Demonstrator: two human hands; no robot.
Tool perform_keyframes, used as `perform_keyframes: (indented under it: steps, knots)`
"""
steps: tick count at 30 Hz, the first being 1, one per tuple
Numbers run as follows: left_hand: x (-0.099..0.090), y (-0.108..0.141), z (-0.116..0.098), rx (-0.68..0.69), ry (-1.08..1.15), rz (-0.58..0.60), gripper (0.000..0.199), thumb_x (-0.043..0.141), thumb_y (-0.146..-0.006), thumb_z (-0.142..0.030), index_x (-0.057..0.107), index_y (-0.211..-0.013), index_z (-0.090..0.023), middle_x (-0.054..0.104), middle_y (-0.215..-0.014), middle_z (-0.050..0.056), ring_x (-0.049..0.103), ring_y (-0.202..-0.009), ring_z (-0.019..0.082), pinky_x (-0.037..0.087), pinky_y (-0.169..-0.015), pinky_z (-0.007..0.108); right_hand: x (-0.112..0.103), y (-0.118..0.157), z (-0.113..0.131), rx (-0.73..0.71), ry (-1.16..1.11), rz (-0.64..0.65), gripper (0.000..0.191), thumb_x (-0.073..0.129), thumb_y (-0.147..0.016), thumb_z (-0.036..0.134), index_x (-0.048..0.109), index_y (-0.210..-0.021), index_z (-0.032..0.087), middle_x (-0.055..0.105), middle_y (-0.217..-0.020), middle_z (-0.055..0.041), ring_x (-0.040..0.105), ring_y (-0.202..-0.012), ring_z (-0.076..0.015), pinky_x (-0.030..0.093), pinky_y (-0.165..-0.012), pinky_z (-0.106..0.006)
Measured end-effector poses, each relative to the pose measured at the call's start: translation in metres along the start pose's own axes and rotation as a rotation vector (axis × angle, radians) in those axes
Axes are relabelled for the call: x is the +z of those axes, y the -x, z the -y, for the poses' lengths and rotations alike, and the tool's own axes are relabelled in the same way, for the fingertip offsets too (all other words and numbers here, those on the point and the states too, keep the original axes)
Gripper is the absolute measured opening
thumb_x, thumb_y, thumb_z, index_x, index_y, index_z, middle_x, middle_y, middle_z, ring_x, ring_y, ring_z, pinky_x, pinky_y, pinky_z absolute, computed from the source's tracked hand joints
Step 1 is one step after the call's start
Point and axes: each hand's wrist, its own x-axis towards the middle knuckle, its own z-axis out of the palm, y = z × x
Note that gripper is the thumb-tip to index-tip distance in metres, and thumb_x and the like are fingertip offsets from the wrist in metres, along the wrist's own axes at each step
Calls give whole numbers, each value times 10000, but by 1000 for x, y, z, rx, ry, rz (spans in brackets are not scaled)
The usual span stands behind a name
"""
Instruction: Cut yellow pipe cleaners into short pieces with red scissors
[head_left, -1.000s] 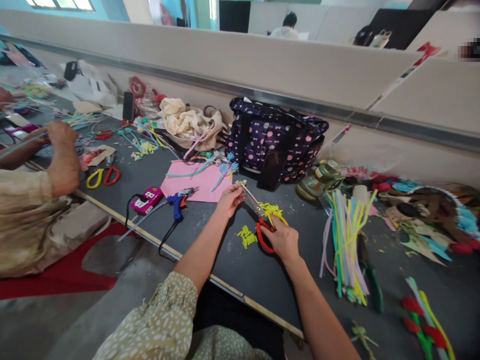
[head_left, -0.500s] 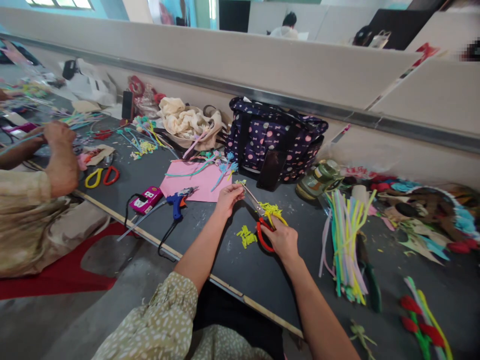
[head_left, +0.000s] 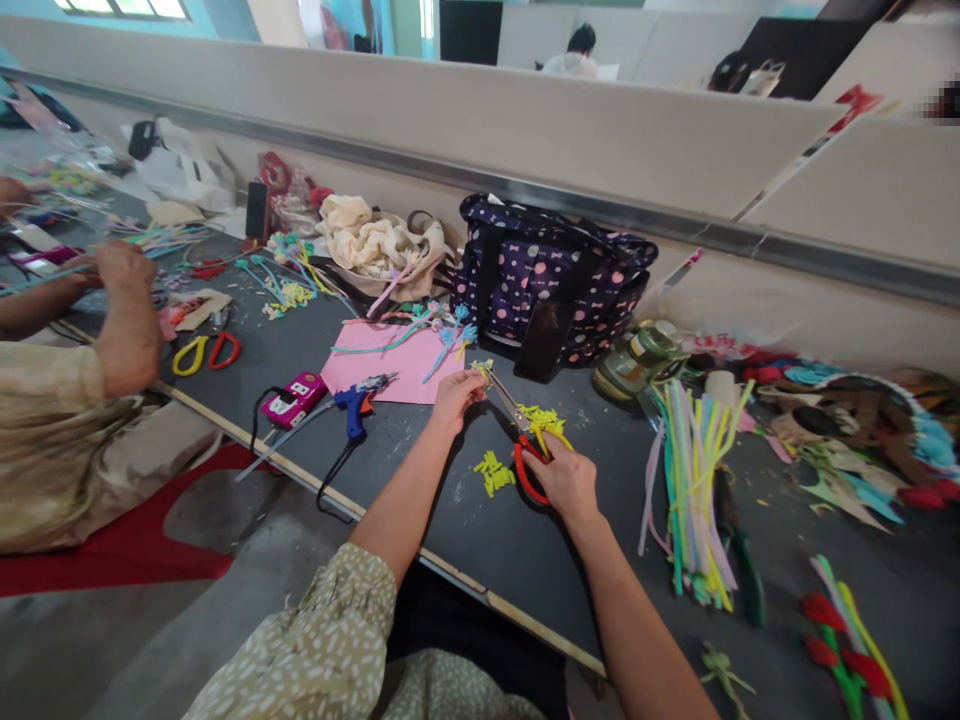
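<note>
My right hand (head_left: 568,480) is closed around the red and yellow handles of a pair of scissors (head_left: 512,407). The blades point away to the upper left and meet a small pale yellow-green piece (head_left: 482,369) at my left fingertips. My left hand (head_left: 459,398) pinches that piece; its exact kind is too small to make out. Below the blades lies a little heap of cut yellow strips (head_left: 493,473). A second pile of yellow strips (head_left: 543,418) sits just beyond the scissors, partly behind them.
Left of me are pink paper (head_left: 401,372), a blue glue gun (head_left: 352,410) and a purple box (head_left: 295,401). A patterned bag (head_left: 551,270), phone (head_left: 543,340) and green bottle (head_left: 636,358) stand behind. Pipe cleaners (head_left: 694,490) lie right. A co-worker's arm (head_left: 129,320) is at far left.
My hands and the scissors stay almost in place, with the piece at my left fingertips shifting slightly. The co-worker's hands at the left have moved a little.
</note>
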Motion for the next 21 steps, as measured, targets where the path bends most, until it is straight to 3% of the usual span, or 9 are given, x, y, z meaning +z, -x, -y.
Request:
perform_keyframes:
  steps: [8,13,21]
  knots:
    - [-4,-5,2,-12,67,26,269,778,-557,-194,646,-781,-126,642,-660,15,512,-514,68,474,-569,232,-13,-2,12,70,29,16,548,485,-754,670,547,-1014,191,641,-757,-36,596,-677,-166,266,-542,-244]
    - [-7,-6,3,-20,129,72,311,799,-546,-195,628,-798,-132,658,-683,14,527,-523,65,481,-561,218,-12,-3,11,111,0,52,548,500,-729,693,548,-988,212,629,-696,1,588,-638,-157,265,-532,-238]
    - [-9,-9,2,-40,154,48,289,777,-579,-162,622,-823,-137,675,-712,22,527,-515,54,488,-560,201,-9,-3,5,82,79,43,427,507,-783,582,586,-998,222,650,-701,-16,594,-634,-160,273,-521,-245]
